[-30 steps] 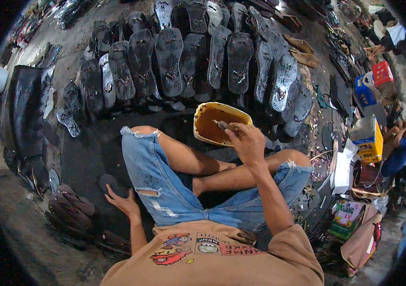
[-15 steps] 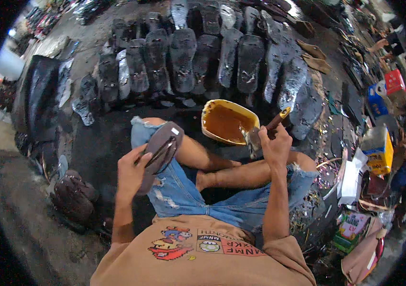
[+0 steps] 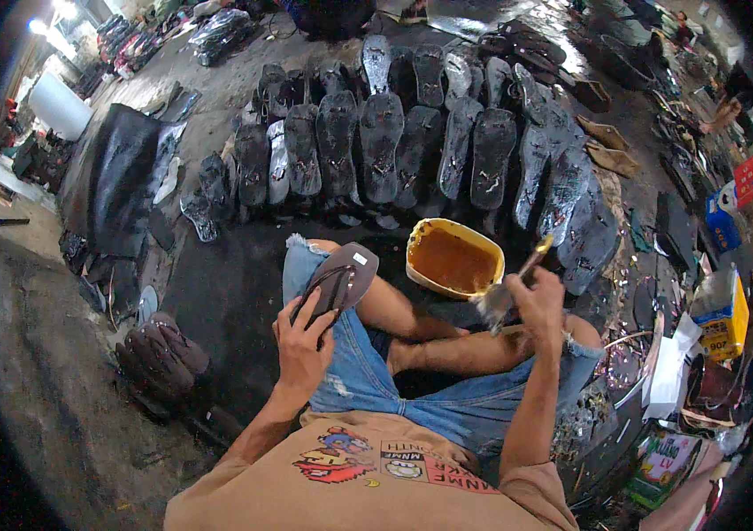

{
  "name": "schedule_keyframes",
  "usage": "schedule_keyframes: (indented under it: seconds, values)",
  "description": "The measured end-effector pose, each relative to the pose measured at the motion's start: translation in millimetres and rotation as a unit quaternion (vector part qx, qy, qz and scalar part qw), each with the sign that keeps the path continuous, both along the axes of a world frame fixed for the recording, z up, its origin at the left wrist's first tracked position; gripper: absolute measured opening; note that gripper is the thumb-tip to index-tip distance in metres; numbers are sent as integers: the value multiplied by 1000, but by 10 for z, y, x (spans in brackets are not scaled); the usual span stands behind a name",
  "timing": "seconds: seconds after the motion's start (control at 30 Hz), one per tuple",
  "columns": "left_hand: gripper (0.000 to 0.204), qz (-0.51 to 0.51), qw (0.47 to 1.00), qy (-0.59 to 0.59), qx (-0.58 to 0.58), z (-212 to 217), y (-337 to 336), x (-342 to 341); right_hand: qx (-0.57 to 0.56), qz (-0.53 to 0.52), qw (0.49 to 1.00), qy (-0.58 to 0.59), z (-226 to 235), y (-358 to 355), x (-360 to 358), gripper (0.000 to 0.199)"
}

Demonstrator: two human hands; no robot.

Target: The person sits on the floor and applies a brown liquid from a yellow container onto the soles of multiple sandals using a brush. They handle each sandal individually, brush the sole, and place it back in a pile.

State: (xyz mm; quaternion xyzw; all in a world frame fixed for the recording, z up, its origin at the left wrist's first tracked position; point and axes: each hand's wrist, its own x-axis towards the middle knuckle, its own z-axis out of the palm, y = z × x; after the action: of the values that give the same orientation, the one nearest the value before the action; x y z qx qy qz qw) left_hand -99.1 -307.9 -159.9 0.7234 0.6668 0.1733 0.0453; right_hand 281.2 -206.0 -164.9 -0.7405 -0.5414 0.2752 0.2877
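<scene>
In my left hand (image 3: pixel 304 350) is a dark brown flip-flop (image 3: pixel 354 271), resting over my left thigh near the knee. My fingers close over its heel end and cover much of it; the toe end points away, with a small white label on it. My right hand (image 3: pixel 543 305) grips a paintbrush (image 3: pixel 493 306), its handle angled up and away. The bristles hang just beyond the near right rim of a yellow tub (image 3: pixel 415 237) and look wet and a little blurred. Amber-brown liquid (image 3: pixel 454 257) lies in the tub.
Rows of dark soles (image 3: pixel 383 150) lie beyond the tub. A pile of brown flip-flops (image 3: pixel 162 354) sits at my left, with a black sheet (image 3: pixel 120 168) farther off. Boxes, including a yellow and blue box (image 3: pixel 720 311), and scraps crowd the right.
The whole view has shifted. My left hand has moved from the flip-flop's side onto its heel end. The brush has drawn slightly nearer to me, away from the tub's rim.
</scene>
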Motion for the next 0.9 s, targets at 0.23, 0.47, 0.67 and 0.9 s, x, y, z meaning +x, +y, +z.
schedule_keyframes:
  seconds: [0.23, 0.47, 0.67, 0.9]
  values:
    - [38, 71, 487, -842, -223, 117, 460, 294, 232, -196, 778, 550, 321, 153, 198, 31]
    - [45, -5, 314, -894, -321, 246, 489, 865, 363, 212, 896, 141, 658, -13, -941, 33]
    - [44, -37, 297, -866, -401, 128, 477, 713, 467, 84, 879, 48, 619, 120, -921, 23]
    - [52, -17, 313, -859, -405, 152, 286, 756, 365, -30, 919, 149, 816, 65, -490, 22]
